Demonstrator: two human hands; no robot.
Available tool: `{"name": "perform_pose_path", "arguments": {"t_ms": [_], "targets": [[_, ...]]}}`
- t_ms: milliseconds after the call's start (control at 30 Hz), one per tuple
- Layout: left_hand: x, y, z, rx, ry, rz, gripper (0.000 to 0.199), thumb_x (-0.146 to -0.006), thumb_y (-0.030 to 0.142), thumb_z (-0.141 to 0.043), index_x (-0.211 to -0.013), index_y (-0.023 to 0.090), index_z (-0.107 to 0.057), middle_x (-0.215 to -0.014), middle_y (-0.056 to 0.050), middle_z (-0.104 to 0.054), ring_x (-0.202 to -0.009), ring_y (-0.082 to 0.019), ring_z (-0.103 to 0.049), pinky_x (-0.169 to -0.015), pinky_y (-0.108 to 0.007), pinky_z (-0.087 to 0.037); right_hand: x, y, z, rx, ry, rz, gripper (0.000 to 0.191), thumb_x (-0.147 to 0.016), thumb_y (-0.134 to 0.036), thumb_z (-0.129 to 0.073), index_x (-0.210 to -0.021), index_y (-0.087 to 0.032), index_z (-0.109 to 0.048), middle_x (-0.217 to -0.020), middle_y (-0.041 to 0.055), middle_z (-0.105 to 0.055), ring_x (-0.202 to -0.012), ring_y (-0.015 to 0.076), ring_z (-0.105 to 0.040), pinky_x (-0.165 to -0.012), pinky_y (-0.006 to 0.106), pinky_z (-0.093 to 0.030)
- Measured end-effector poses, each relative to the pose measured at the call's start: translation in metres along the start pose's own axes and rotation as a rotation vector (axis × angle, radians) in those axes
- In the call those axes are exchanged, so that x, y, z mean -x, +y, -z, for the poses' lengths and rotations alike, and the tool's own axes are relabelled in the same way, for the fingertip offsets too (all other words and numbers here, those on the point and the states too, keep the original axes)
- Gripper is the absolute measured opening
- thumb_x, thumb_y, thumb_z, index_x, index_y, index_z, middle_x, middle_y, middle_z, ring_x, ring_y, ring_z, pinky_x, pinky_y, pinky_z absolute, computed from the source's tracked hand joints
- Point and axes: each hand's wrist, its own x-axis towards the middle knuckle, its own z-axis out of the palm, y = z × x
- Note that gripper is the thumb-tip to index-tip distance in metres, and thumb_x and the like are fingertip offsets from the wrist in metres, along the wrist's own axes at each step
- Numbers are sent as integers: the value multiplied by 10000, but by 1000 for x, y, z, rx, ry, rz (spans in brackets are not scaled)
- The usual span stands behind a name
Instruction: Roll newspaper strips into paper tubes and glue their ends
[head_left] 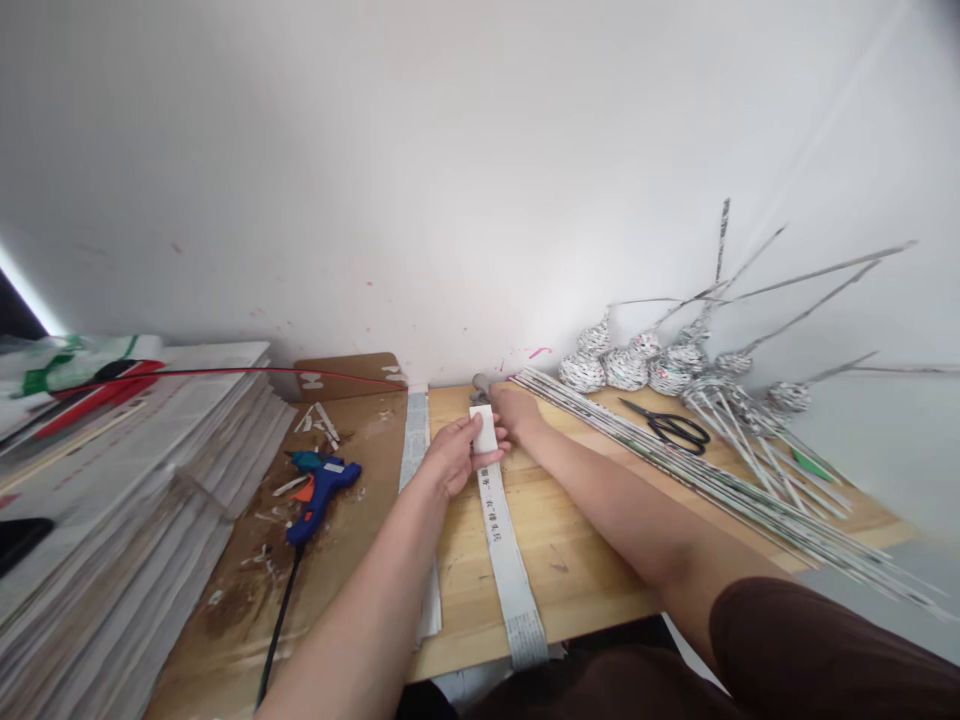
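My left hand (454,452) is closed on a small white rectangular piece (485,432), with the thumb on top. That piece lies over the far end of a long newspaper strip (504,560), which runs towards me past the table's front edge. Just beyond, my right hand (514,412) is closed like a fist beside a small grey object (481,384) near the wall. Its fingertips are hidden, so what it grips cannot be made out. Further newspaper strips (417,440) lie to the left, partly under my left forearm.
A blue glue gun (324,498) rests on stained cardboard (225,600), beside a tall newspaper stack (150,480). On the right are rolled paper sticks (645,445), black-handled scissors (679,432) and several woven paper gourd shapes (626,368) with long sticks jutting out. The wall (480,180) stands behind.
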Motion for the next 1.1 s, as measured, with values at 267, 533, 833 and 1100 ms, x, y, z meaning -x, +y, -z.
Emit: {"name": "perform_pose_path", "arguments": {"t_ms": [267,533,833,1100], "targets": [[-1,-3,0,-20,19,-25,187,-883,206,-549,-983,82,-646,-868,-142,-715,-692,-171,-704,-613,-248,-586,16,16,14,-326,86,67,557,-962,-469,-287,-1378,-135,-447,-1132,159,-664,-1056,257,-602,-867,342,-417],[3,-4,-7,-52,4,-28,173,-865,224,-582,-956,98,-659,-848,-125,-713,-666,-158,-697,-578,-230,-580,46,35,11,-787,82,30,569,-897,-576,-389,-1013,-111,-696,-701,56,-662,-559,122,-563,-520,232,-417],[7,-8,-15,-165,53,-114,262,-801,318,-663,-962,113,-688,-791,-96,-709,-595,-134,-664,-532,-217,-552,57,34,21,-1463,-407,165,401,-778,-451,-676,-1034,-144,-686,-789,46,-649,-672,113,-585,-519,193,-372],[9,-11,-15,-283,53,-162,375,-747,443,-690,-927,114,-693,-801,-92,-711,-618,-139,-652,-553,-224,-538,62,30,29,-1337,-411,286,383,-828,-465,-621,-943,-108,-701,-676,27,-633,-610,96,-565,-517,197,-361]]}}
